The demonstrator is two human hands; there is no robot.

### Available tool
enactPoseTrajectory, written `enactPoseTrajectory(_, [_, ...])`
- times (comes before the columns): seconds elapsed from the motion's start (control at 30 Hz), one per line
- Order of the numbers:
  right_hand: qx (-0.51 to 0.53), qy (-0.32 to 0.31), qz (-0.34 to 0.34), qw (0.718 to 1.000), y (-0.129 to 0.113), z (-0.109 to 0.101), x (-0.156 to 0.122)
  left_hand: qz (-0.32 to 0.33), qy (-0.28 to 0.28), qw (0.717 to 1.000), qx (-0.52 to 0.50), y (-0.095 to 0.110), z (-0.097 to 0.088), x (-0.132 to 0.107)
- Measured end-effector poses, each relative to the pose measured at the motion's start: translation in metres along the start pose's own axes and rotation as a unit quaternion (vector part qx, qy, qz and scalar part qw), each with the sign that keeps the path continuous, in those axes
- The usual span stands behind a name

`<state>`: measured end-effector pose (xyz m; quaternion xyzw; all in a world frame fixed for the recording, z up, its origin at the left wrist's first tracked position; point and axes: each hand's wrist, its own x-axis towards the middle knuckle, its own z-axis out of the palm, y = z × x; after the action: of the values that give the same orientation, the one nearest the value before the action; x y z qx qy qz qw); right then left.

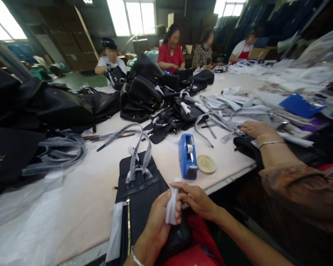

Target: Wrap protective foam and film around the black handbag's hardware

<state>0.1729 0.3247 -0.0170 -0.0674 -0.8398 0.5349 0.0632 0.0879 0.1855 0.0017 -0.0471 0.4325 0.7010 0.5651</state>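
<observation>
In the head view my left hand (160, 218) is closed round a folded strip of white wrapping foam (171, 208). My right hand (195, 197) pinches the upper end of the same strip between thumb and fingers. Under my hands lies a black backpack (138, 190), partly over the table's front edge, with a gold zipper (128, 221) and straps wrapped in clear film. Another white wrapped piece (115, 232) hangs along its left side. Just beyond my hands stands a blue tape dispenser (188, 157), with a round yellowish dish (206, 163) to its right.
Black bags (144, 88) are heaped across the table, more at far left. Film-wrapped straps (63, 151) lie coiled at left. White packing scraps and a blue sheet (302, 106) cover the right. A co-worker's arm (274, 147) reaches in from the right; several people sit opposite.
</observation>
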Motion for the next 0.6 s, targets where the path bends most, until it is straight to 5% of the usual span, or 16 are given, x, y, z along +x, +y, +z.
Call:
enactPoseTrajectory(0.17, [-0.15, -0.074, -0.082, 0.982, 0.008, -0.011, 0.011, -0.045, 0.004, 0.998, -0.052, 0.003, -0.01, 0.003])
enactPoseTrajectory(0.33, [-0.278, -0.145, -0.069, 0.947, -0.025, -0.039, 0.045, -0.095, -0.011, 0.991, -0.096, 0.006, -0.018, 0.001])
enactPoseTrajectory(0.47, [-0.228, -0.048, -0.035, 0.972, -0.041, -0.045, 0.132, -0.081, 0.013, 0.991, -0.102, 0.006, -0.031, 0.0])
enactPoseTrajectory(0.53, [-0.227, 0.033, 0.04, 0.972, -0.04, -0.036, 0.19, -0.044, 0.044, 0.997, -0.051, 0.005, -0.042, 0.001])
enactPoseTrajectory(0.6, [-0.217, 0.049, 0.152, 0.963, -0.038, -0.022, 0.241, 0.021, 0.071, 0.996, 0.046, 0.006, -0.052, 0.0])
